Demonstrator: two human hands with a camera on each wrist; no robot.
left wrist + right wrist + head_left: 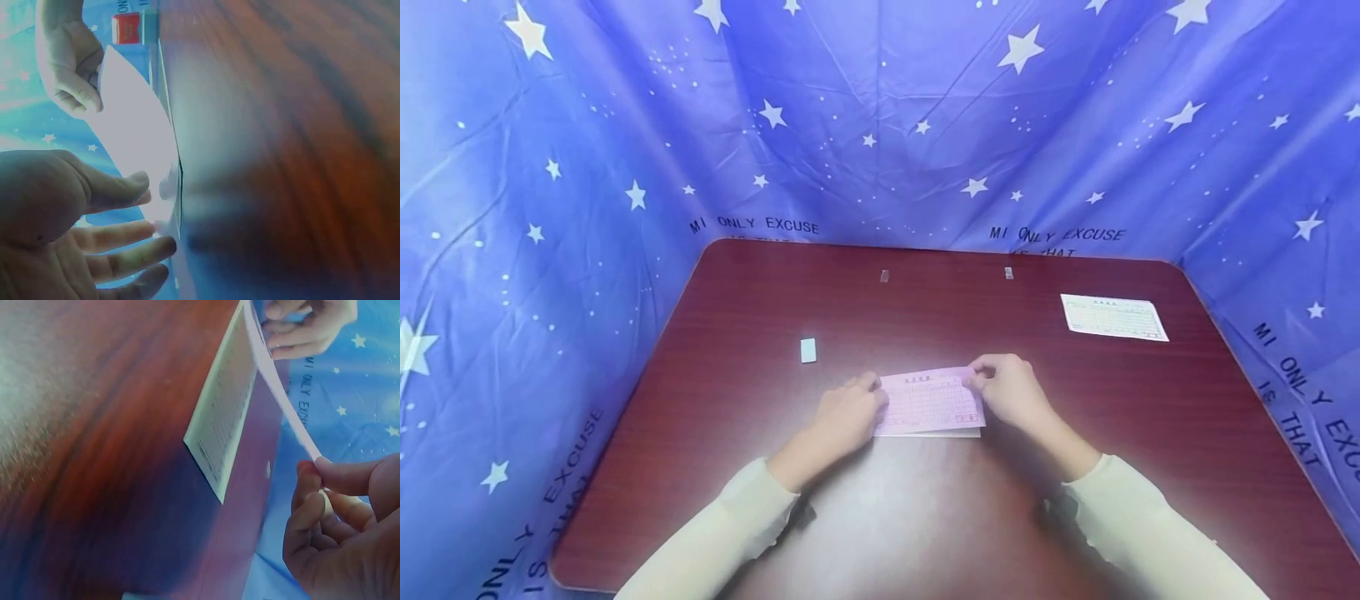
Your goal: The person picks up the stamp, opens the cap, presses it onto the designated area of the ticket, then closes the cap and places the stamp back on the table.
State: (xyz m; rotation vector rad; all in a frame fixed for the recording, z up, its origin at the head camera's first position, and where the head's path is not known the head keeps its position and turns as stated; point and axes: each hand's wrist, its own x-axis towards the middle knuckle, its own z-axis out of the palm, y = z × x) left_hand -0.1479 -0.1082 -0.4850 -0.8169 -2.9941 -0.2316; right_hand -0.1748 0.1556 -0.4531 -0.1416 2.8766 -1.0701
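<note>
The pink printed form [928,402] is in front of the person, its right end lifted and the paper bowed. The right hand [1011,392] has it by the upper right corner, thumb and forefinger closed tight on the paper. The left hand [847,414] is at the form's left edge, thumb and forefinger close together and the other fingers loosely extended (whether it truly pinches the paper, I can't tell). Under the pink form lies a white printed sheet [222,419], flat on the reddish-brown table [737,292], its lower edge peeking out. Another white slip [1114,318] lies well to the right of the pink form and farther from the person. A small pale rectangular block [808,350] sits to its left, slightly beyond it, and two tiny clear pieces [1009,272] lie past it, near the table's far edge.
</note>
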